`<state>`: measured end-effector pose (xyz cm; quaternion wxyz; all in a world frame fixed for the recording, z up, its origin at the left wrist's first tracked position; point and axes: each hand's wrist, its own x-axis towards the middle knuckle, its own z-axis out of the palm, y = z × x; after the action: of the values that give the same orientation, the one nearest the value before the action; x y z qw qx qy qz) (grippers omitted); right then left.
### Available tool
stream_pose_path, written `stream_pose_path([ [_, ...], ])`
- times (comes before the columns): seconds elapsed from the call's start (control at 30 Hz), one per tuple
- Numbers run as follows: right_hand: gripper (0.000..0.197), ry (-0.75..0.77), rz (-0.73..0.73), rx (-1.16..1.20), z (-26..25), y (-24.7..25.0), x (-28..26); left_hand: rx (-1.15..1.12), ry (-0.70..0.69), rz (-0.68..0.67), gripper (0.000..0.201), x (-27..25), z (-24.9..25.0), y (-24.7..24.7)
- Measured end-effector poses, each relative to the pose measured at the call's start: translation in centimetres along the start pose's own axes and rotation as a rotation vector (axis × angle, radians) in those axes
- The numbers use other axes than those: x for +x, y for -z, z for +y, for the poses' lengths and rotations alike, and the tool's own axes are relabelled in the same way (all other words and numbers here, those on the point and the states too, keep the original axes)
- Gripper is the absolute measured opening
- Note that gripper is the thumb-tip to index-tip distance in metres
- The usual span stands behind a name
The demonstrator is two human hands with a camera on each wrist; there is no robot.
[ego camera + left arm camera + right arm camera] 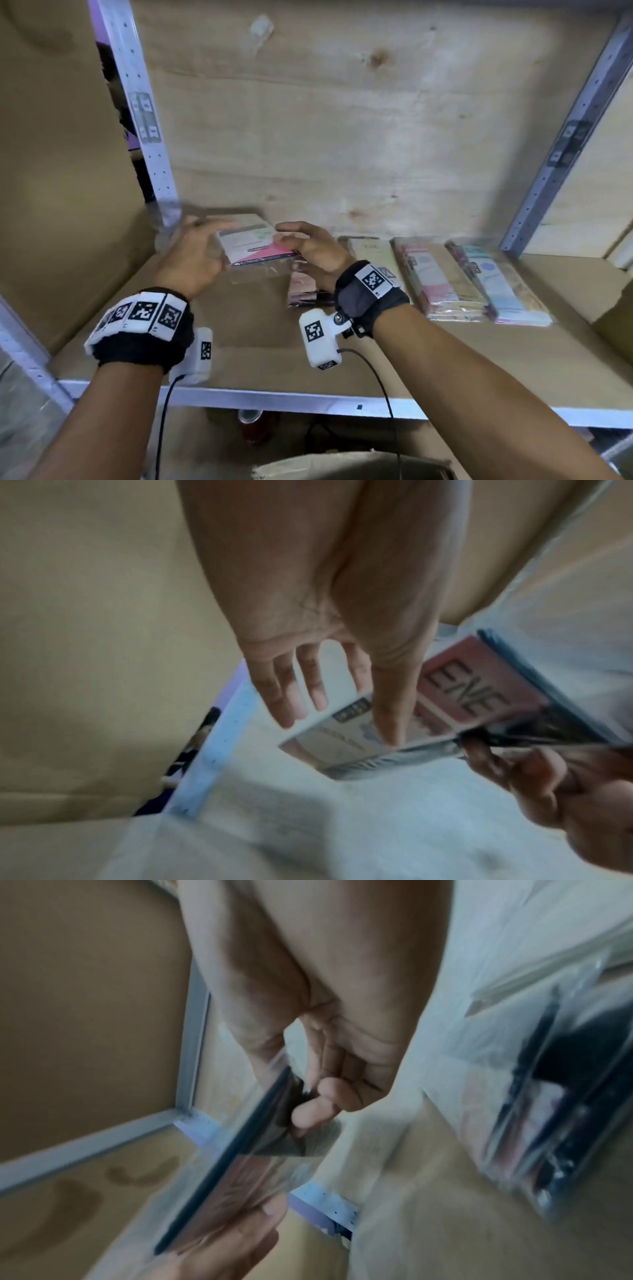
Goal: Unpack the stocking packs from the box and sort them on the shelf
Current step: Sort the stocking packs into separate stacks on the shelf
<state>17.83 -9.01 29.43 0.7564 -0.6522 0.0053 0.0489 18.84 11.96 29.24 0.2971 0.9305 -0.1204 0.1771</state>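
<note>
Both forearms bare, no sleeves. Left wrist: black band [144, 337] w/ row of white tiles, each printed w/ black square marker. White camera pod [197, 356] under it, marker on side, black cable [164, 421] hanging down. Right wrist: dark grey/black strap [371, 301], white marker tag on top; white pod [320, 339] on a screw mount, marker on face, black cable [383, 394] trailing.

Dim light; motion-blurred wrist views

Cardboard-lined shelf [239, 363] bears three stocking-pack stacks [442, 277] lying side by side.
</note>
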Motion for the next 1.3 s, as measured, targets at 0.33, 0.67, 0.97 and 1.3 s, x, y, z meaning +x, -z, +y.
stream_pose_path([
  [0.33, 0.035, 0.077, -0.091, 0.239, -5.3, 8.1, -5.6, -0.139, -0.424, 0.374, 0.03, -0.4, 9.7, -1.9],
  [0.67, 0.02, 0.274, 0.118, -0.448, -2.1, 14.5, -8.3, -1.035, 0.037, 0.132, 0.008, 0.0, 13.3, -9.4],
  [0.97, 0.029, -0.075, -0.012, -0.514, 0.9, 20.3, -9.2, -0.99, 0.343, 0.04, 0.038, 2.0, 10.2, -13.4],
  [1.3, 0.028, -0.041, 0.235, -1.115, 0.9, 21.1, -9.9, -0.67, 0.19, -0.177, 0.032, 1.8, 9.7, -14.5],
])
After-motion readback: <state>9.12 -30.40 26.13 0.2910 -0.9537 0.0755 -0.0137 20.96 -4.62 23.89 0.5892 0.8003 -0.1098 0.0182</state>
